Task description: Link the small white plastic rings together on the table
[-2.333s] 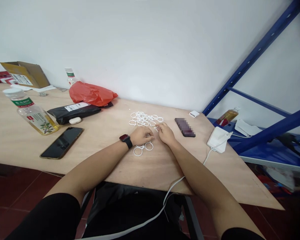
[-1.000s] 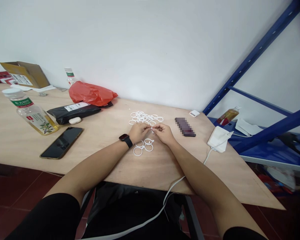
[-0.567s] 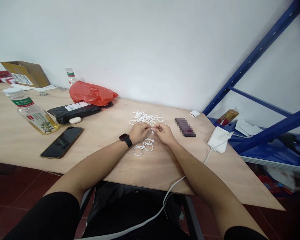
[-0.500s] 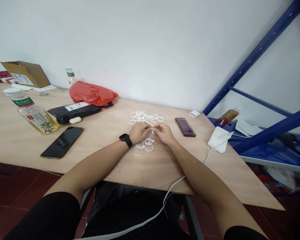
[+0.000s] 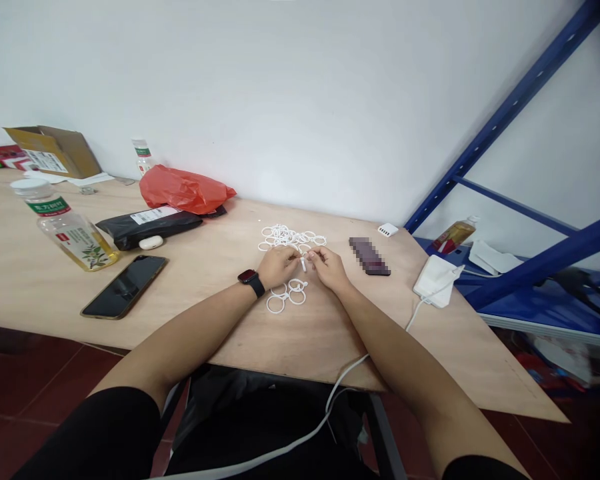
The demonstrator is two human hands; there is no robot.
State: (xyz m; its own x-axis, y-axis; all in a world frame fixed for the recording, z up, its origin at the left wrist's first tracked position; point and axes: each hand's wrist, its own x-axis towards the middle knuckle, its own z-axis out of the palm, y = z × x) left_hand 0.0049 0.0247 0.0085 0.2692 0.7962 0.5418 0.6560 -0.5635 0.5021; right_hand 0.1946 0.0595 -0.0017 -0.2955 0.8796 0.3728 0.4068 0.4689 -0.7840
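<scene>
My left hand (image 5: 281, 265), with a dark watch on its wrist, pinches a small white plastic ring (image 5: 303, 265) seen nearly edge-on. My right hand (image 5: 329, 268) is bent in from the other side, thumb and fingers closed at the same ring. The fingertips partly hide it. Just beyond the hands lies a pile of white plastic rings (image 5: 285, 235), each with a small eyelet. Nearer to me, by my left wrist, several joined-looking white rings (image 5: 276, 305) lie flat on the wooden table (image 5: 280, 340).
At left are a phone (image 5: 125, 287), a drink bottle (image 5: 75, 233), a black package (image 5: 150, 227), a white earbud case (image 5: 151, 243) and a red plastic bag (image 5: 185, 190). To the right lie a blurred-out phone (image 5: 369, 256), a white power adapter (image 5: 435, 280) and its cable (image 5: 350, 370).
My right fingertips have shifted slightly right, away from the left ones. The ring between the hands now shows more of its edge. The view has shifted a little.
</scene>
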